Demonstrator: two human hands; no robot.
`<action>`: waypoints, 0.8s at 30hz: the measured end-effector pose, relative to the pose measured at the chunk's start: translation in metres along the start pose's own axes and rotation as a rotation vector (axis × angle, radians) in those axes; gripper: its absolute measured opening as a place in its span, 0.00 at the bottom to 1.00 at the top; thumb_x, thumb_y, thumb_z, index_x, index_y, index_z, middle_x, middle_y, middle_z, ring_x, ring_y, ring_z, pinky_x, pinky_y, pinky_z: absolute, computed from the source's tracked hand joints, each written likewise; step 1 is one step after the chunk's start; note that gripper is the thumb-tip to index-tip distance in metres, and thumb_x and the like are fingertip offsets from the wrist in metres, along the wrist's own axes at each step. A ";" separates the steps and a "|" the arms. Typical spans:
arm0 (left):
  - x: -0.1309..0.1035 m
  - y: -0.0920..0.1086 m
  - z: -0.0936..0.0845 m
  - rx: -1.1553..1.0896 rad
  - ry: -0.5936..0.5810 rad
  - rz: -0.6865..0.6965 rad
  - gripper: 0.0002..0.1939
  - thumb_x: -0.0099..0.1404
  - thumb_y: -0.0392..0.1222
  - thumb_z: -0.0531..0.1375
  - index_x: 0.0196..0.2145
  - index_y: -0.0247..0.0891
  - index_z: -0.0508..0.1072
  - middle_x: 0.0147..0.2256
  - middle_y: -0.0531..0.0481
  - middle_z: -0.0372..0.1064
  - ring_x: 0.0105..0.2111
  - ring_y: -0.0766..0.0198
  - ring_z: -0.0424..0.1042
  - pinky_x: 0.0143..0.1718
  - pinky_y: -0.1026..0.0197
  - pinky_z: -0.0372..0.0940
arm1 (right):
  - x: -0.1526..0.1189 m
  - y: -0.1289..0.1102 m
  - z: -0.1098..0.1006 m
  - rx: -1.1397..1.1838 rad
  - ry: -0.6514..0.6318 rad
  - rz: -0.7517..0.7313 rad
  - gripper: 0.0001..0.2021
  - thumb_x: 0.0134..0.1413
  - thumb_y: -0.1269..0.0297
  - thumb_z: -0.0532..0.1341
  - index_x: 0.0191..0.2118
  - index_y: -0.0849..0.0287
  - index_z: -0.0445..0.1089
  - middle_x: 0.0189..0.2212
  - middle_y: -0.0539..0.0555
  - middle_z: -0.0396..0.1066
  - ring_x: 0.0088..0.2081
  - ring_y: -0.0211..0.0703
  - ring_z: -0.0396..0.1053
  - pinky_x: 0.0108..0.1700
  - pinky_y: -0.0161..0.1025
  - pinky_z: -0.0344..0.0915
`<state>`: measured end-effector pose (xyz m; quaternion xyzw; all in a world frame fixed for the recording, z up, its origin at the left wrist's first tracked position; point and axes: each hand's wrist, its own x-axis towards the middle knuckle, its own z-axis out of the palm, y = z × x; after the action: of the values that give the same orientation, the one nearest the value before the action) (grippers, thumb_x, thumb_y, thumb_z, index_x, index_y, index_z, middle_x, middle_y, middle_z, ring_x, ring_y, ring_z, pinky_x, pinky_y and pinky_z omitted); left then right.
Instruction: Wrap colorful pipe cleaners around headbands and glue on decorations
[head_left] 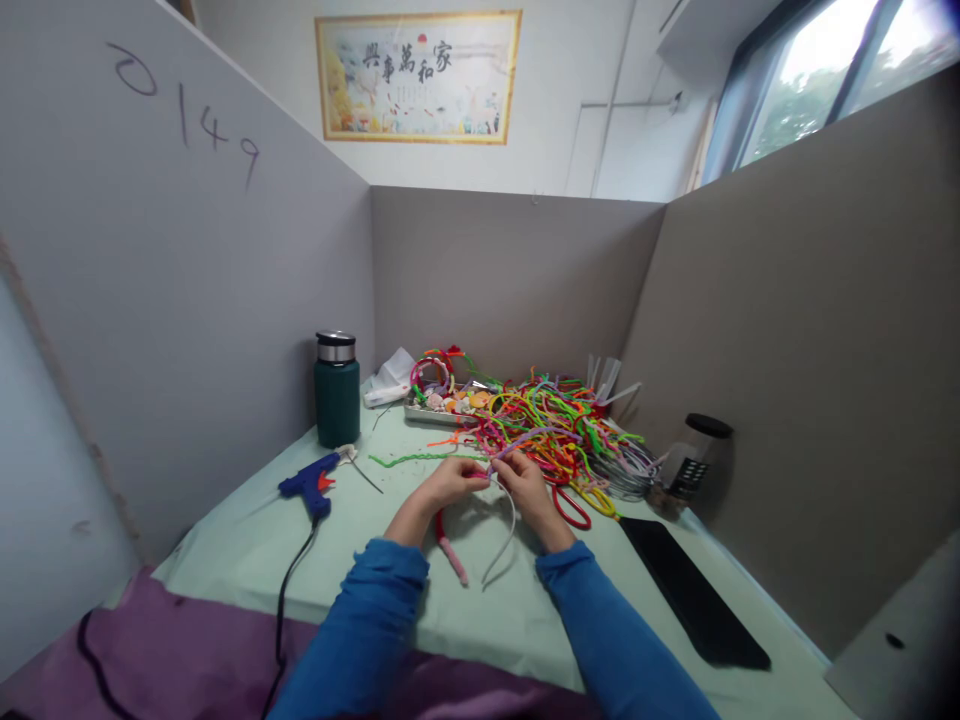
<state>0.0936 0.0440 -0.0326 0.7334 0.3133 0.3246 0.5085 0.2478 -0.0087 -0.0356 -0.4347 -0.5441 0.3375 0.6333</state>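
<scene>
Between my hands is a thin headband (512,530), its two ends pointing down toward me. One leg is covered in red and pink fuzzy wrapping (452,560); the other leg is bare and whitish. My left hand (453,482) is closed, pinching the band near the top of its curve. Close beside it, my right hand (528,490) is closed with fingertips pinched on a purple pipe cleaner (541,434), whose loose length arcs up and to the right. The exact contact at the fingertips is too small to make out.
A large heap of colourful pipe cleaners (555,410) lies beyond my hands, beside a metal tray (435,414) of small decorations. Left are a blue glue gun (309,485) and a green bottle (337,395). Right are yellow-handled scissors (596,502), a black phone (694,590) and a jar (684,465).
</scene>
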 end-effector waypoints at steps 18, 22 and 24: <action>-0.007 0.015 0.004 0.121 -0.019 0.042 0.17 0.47 0.52 0.63 0.20 0.34 0.67 0.19 0.56 0.59 0.22 0.70 0.56 0.26 0.65 0.51 | 0.000 -0.001 0.002 0.070 -0.008 0.047 0.18 0.41 0.49 0.67 0.23 0.57 0.63 0.18 0.44 0.59 0.20 0.33 0.54 0.23 0.33 0.52; -0.006 0.014 0.005 0.091 -0.022 0.088 0.16 0.49 0.51 0.63 0.20 0.33 0.69 0.19 0.56 0.58 0.22 0.71 0.55 0.25 0.65 0.50 | -0.001 0.003 0.001 0.098 -0.042 0.086 0.18 0.41 0.50 0.67 0.24 0.57 0.62 0.17 0.43 0.59 0.19 0.33 0.54 0.22 0.32 0.53; -0.005 0.012 0.005 0.075 -0.009 0.105 0.16 0.50 0.51 0.63 0.22 0.33 0.70 0.19 0.56 0.59 0.22 0.71 0.55 0.25 0.65 0.50 | -0.001 0.003 0.001 0.091 -0.057 0.112 0.18 0.42 0.49 0.66 0.24 0.57 0.62 0.17 0.43 0.58 0.18 0.32 0.53 0.21 0.32 0.51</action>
<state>0.0963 0.0335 -0.0231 0.7689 0.2839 0.3356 0.4644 0.2463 -0.0086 -0.0389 -0.4254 -0.5207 0.4090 0.6170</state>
